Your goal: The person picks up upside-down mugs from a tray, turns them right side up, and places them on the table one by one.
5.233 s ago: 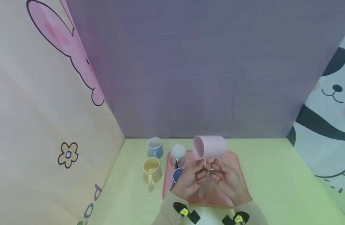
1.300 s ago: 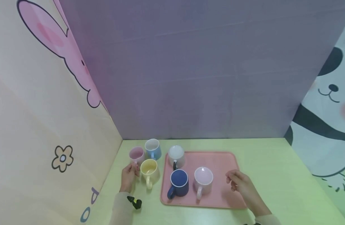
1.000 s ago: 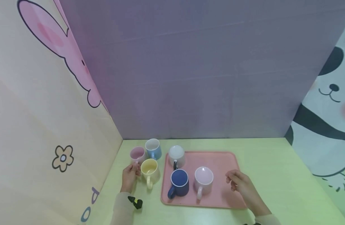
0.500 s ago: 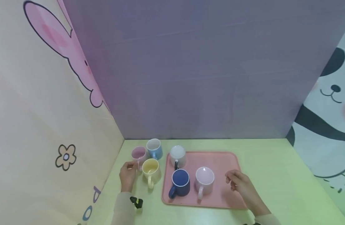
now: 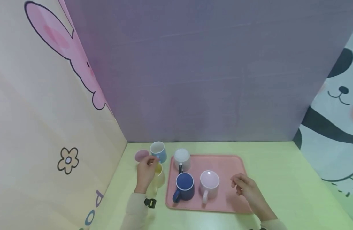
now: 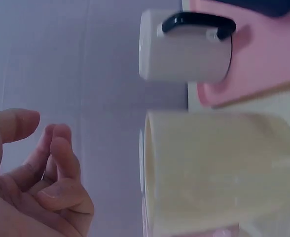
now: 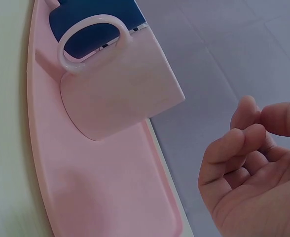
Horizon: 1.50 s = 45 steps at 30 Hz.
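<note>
My left hand point(image 5: 146, 171) hovers over the yellow mug point(image 5: 161, 179), hiding part of it, with its fingertips overlapping the light blue mug point(image 5: 163, 155) behind. In the left wrist view its thumb and loosely bent fingers hold nothing, apart from the yellow mug's rim. A pink mug point(image 5: 141, 155) stands left of the blue one, partly behind the hand. Over the right part of the pink tray point(image 5: 219, 161) hangs my right hand point(image 5: 246, 188), fingers loosely curled and holding nothing. Nearest to it is an upright pale pink mug point(image 7: 118, 86) on the tray.
A navy blue mug point(image 5: 188, 193) stands on the tray left of the pale pink one. Behind it, at the tray's back left corner, is a white mug point(image 5: 182, 157) with a black handle. A grey wall point(image 5: 211, 95) closes off the table's back edge.
Earlier both hands held a pale pink mug above the tray; now it stands there. The left hand has since left the pink mug's handle and moved right over the yellow mug. The right hand stays still lately.
</note>
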### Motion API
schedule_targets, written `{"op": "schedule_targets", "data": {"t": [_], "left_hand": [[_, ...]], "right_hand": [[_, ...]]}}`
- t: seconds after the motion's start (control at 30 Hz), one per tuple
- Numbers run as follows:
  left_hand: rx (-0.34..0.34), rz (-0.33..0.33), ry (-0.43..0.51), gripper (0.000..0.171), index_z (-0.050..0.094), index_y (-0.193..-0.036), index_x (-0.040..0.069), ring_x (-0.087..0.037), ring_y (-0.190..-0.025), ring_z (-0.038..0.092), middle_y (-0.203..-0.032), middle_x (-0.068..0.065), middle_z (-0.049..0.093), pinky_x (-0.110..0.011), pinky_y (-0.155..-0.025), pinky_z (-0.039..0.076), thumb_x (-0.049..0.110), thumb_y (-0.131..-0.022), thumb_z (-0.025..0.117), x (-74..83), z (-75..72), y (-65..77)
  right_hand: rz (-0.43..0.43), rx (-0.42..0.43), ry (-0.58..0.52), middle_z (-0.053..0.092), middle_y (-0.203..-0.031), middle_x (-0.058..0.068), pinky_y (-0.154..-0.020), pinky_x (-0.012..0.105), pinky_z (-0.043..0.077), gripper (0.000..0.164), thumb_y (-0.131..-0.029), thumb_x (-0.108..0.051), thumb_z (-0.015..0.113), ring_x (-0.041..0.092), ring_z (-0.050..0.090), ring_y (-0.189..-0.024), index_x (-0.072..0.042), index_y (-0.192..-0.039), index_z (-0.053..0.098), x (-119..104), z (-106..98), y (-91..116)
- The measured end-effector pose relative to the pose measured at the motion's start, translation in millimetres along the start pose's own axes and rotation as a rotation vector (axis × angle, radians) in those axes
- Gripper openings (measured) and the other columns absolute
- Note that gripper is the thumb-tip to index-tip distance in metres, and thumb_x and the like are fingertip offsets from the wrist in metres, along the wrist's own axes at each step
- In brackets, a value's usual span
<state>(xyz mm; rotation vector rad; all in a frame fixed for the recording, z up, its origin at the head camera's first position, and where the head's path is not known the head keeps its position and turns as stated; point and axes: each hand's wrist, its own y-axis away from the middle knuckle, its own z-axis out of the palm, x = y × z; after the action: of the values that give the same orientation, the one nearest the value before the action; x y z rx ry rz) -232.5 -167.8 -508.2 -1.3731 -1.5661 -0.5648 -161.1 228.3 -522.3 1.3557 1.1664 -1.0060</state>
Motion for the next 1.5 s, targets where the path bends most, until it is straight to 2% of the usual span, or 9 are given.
{"op": "schedule_targets", "data": {"t": [0.17,0.4,0.53,0.67,0.83,1.13,1.27,1.37,1.5], "left_hand": [[-0.097,0.055,-0.038,0.014,0.076,-0.097,0.007,-0.013,-0.075,0.063,-0.089,-0.008,0.075,-0.026,-0.067,0.053,0.021,-0.095,0.072,12.2,23.8,4.9],[-0.226,0.11,-0.186,0.012,0.076,-0.094,0.007,-0.019,-0.077,0.067,-0.086,-0.005,0.075,-0.035,-0.07,0.056,0.019,-0.093,0.071,26.4,58.0,10.1],[-0.266,0.102,-0.3,0.007,0.074,-0.093,0.011,-0.024,-0.082,0.069,-0.087,-0.006,0.075,-0.042,-0.076,0.057,0.017,-0.091,0.073,28.8,69.4,10.8],[-0.324,0.075,-0.354,0.009,0.07,-0.088,0.009,-0.025,-0.077,0.066,-0.084,-0.008,0.073,-0.043,-0.072,0.055,0.017,-0.089,0.075,27.4,74.4,8.8],[-0.367,0.039,-0.337,0.014,0.066,-0.085,0.007,-0.021,-0.07,0.058,-0.078,-0.006,0.069,-0.037,-0.065,0.05,0.016,-0.087,0.076,23.7,79.6,4.5],[-0.414,0.0,-0.296,0.022,0.064,-0.104,0.007,-0.022,-0.077,0.065,-0.085,-0.008,0.074,-0.039,-0.072,0.055,0.017,-0.088,0.076,11.6,87.9,-4.0],[-0.455,-0.019,-0.29,0.016,0.071,-0.094,0.003,-0.021,-0.076,0.064,-0.084,-0.009,0.074,-0.037,-0.071,0.053,0.018,-0.09,0.074,9.2,88.1,-6.2],[-0.478,-0.028,-0.285,0.02,0.073,-0.082,0.001,-0.019,-0.071,0.061,-0.079,-0.008,0.072,-0.032,-0.064,0.049,0.018,-0.091,0.072,8.6,87.9,-7.0],[-0.498,-0.055,-0.252,0.021,0.07,-0.08,0.0,-0.016,-0.063,0.057,-0.075,-0.006,0.067,-0.027,-0.057,0.046,0.017,-0.093,0.071,7.4,88.6,-7.5]], "right_hand": [[0.006,-0.006,-0.007,0.06,-0.088,0.001,-0.063,0.023,0.05,0.022,-0.108,-0.013,0.046,0.009,0.049,-0.069,0.001,-0.111,0.062,1,0,0],[0.009,0.012,0.001,0.06,-0.087,0.001,-0.063,0.023,0.05,0.021,-0.108,-0.013,0.047,0.009,0.049,-0.068,0.002,-0.111,0.061,0,3,-1],[0.016,0.007,-0.009,0.06,-0.086,0.001,-0.064,0.023,0.051,0.02,-0.107,-0.013,0.047,0.008,0.049,-0.068,0.002,-0.11,0.061,1,6,-2],[0.018,0.005,-0.004,0.06,-0.086,0.0,-0.063,0.023,0.05,0.02,-0.107,-0.014,0.049,0.008,0.049,-0.067,0.002,-0.109,0.061,2,6,-2],[0.016,0.012,-0.001,0.06,-0.085,0.0,-0.062,0.022,0.05,0.019,-0.107,-0.012,0.048,0.008,0.049,-0.066,0.001,-0.109,0.061,3,5,-2],[0.02,0.013,-0.023,0.059,-0.084,0.0,-0.062,0.022,0.049,0.018,-0.107,-0.013,0.048,0.008,0.048,-0.065,-0.001,-0.106,0.061,5,5,-3],[0.023,0.02,-0.035,0.06,-0.083,-0.001,-0.061,0.022,0.049,0.017,-0.107,-0.013,0.049,0.008,0.048,-0.064,-0.002,-0.104,0.063,5,5,-3],[0.015,0.012,-0.037,0.06,-0.083,-0.001,-0.061,0.021,0.049,0.017,-0.107,-0.014,0.05,0.007,0.048,-0.064,-0.004,-0.103,0.063,5,4,-2],[0.022,0.018,-0.037,0.06,-0.083,-0.001,-0.061,0.021,0.049,0.018,-0.107,-0.014,0.05,0.008,0.048,-0.064,-0.002,-0.104,0.063,4,4,-2]]}}
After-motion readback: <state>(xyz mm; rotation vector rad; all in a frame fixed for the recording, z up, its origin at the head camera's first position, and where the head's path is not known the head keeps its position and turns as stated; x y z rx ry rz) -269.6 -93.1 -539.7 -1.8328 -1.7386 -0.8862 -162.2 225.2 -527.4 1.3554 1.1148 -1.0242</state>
